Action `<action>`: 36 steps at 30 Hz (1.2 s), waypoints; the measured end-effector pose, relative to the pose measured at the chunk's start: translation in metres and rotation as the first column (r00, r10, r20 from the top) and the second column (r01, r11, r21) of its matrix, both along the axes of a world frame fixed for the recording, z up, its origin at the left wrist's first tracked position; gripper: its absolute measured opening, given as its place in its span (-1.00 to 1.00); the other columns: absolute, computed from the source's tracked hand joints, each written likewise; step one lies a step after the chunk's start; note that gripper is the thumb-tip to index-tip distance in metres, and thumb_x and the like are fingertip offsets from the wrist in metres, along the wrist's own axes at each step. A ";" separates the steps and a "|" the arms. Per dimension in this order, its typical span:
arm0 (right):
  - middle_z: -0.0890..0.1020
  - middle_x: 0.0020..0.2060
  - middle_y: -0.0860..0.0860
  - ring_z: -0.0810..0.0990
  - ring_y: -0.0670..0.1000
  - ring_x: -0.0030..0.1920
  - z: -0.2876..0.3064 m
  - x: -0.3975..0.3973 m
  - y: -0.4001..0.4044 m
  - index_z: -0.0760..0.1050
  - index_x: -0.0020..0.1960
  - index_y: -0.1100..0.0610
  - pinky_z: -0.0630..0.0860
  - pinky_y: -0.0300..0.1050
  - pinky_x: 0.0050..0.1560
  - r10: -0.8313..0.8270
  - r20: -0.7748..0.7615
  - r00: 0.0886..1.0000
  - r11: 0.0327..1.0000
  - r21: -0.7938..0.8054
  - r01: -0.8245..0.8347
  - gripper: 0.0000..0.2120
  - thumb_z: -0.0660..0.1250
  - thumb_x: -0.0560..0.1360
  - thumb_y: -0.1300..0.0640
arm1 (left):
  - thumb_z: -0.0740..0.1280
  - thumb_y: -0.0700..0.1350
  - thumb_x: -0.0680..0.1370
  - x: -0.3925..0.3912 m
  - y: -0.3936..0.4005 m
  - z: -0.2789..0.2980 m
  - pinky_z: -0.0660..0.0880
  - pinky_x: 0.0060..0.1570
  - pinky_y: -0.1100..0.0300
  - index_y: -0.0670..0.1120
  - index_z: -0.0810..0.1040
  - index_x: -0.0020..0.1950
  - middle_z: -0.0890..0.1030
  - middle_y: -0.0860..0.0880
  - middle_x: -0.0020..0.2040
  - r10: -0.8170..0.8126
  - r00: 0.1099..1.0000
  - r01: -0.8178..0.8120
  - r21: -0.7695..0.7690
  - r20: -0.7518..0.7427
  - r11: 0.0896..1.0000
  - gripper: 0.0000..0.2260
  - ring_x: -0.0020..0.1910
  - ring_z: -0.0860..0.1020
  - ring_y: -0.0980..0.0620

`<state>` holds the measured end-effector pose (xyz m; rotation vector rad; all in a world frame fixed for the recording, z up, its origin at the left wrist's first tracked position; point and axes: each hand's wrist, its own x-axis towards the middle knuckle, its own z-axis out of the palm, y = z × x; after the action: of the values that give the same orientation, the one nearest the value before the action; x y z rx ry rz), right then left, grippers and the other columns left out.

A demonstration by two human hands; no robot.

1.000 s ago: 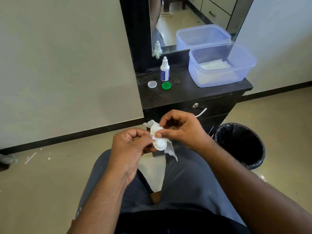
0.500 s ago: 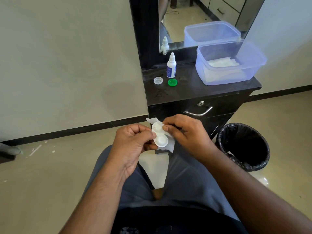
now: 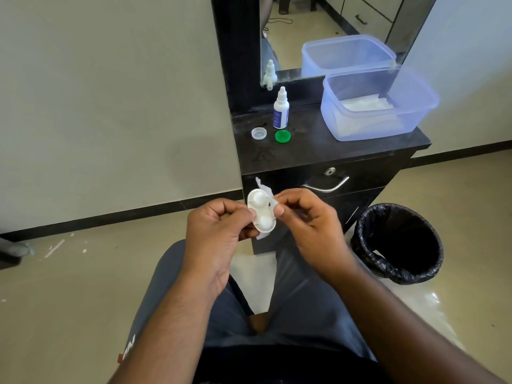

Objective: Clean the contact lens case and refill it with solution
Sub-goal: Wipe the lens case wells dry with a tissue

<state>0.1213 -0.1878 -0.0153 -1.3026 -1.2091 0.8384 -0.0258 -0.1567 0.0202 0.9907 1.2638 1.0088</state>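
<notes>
The person sits with knees apart in dark grey trousers (image 3: 302, 309), both forearms reaching forward over the lap. The left hand (image 3: 219, 231) grips the white contact lens case (image 3: 260, 214) by its lower left edge, thumb and fingers curled round it, so the case stands nearly on end with its two round wells facing the person, one above the other. The right hand (image 3: 310, 223) is just beside the case on its right, thumb and forefinger pinching a thin white tissue (image 3: 267, 191); a scrap of it sticks up past the top of the case and another corner shows below the case. Both wells are uncovered.

To the right, on the glossy floor, stands a round bin lined with a black bag (image 3: 399, 245), close against the cabinet.

Beyond the hands is a dark cabinet (image 3: 346, 151) with a drawer, a curved metal handle (image 3: 327, 187) and a small lock above it. On its top, towards the left, lie two loose caps side by side, a clear cap (image 3: 259, 133) and a green cap (image 3: 283, 136). Just behind them a small white solution bottle (image 3: 281, 109) with a blue label stands upright, its nozzle closed. To the right sits a clear bluish plastic tub (image 3: 382, 106) with white tissues folded in its bottom.

Behind everything, a dark-framed mirror (image 3: 332, 29) rises against the wall, repeating the bottle and the tub.
</notes>
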 end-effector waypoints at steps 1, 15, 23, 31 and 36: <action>0.61 -0.04 0.02 0.60 -0.05 0.00 0.000 0.000 -0.001 0.59 -0.06 0.12 0.56 -0.17 0.02 -0.019 0.102 0.995 0.998 0.067 0.012 -0.93 0.38 0.49 0.25 | 0.43 -0.35 0.43 0.001 0.000 0.000 0.59 -0.27 0.12 -0.25 0.63 -0.25 0.68 -0.19 -0.22 -0.006 1.000 0.006 0.000 -0.009 1.000 -0.93 -0.27 0.66 -0.15; 0.61 -0.18 -0.02 0.48 -0.04 -0.16 0.012 0.009 -0.001 0.66 -0.07 0.13 0.46 -0.11 -0.24 0.013 0.701 0.713 0.969 0.168 -0.183 -0.79 0.30 0.47 0.05 | 0.41 -0.38 0.45 -0.003 -0.004 0.004 0.62 -0.32 0.16 -0.30 0.64 -0.19 0.69 -0.18 -0.27 -0.098 0.995 0.094 -0.135 -0.022 0.986 -0.97 -0.33 0.68 -0.06; 0.62 -0.21 -0.01 0.48 -0.01 -0.16 0.015 0.019 0.002 0.68 -0.12 0.14 0.42 -0.14 -0.18 0.073 0.677 0.732 0.933 0.213 -0.290 -0.83 0.33 0.42 0.12 | 0.38 -0.41 0.44 0.007 -0.002 0.006 0.59 -0.42 0.21 -0.26 0.60 -0.31 0.63 -0.12 -0.41 -0.117 0.993 0.115 -0.198 -0.002 0.974 -0.86 -0.45 0.61 0.02; 0.61 -0.24 0.01 0.49 0.03 -0.20 0.006 0.018 0.005 0.68 -0.15 0.13 0.42 -0.01 -0.19 0.095 0.764 0.638 0.881 0.234 -0.411 -0.88 0.36 0.42 0.15 | 0.37 -0.43 0.43 0.004 -0.008 0.001 0.60 -0.42 0.18 -0.32 0.60 -0.29 0.60 -0.13 -0.44 -0.113 0.990 0.098 -0.169 -0.086 0.981 -0.89 -0.49 0.59 0.01; 0.61 -0.21 -0.02 0.51 0.05 -0.18 0.003 0.021 0.005 0.68 -0.14 0.10 0.43 0.11 -0.19 0.069 0.738 0.671 0.913 0.225 -0.341 -0.86 0.36 0.43 0.11 | 0.39 -0.42 0.42 0.003 -0.010 0.000 0.60 -0.42 0.18 -0.30 0.61 -0.30 0.62 -0.17 -0.40 -0.100 0.992 0.086 -0.163 -0.080 0.983 -0.89 -0.46 0.61 -0.02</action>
<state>0.1423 -0.1832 -0.0127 -1.2338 -2.0681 0.2017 -0.0225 -0.1664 0.0204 0.9692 1.3364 0.7869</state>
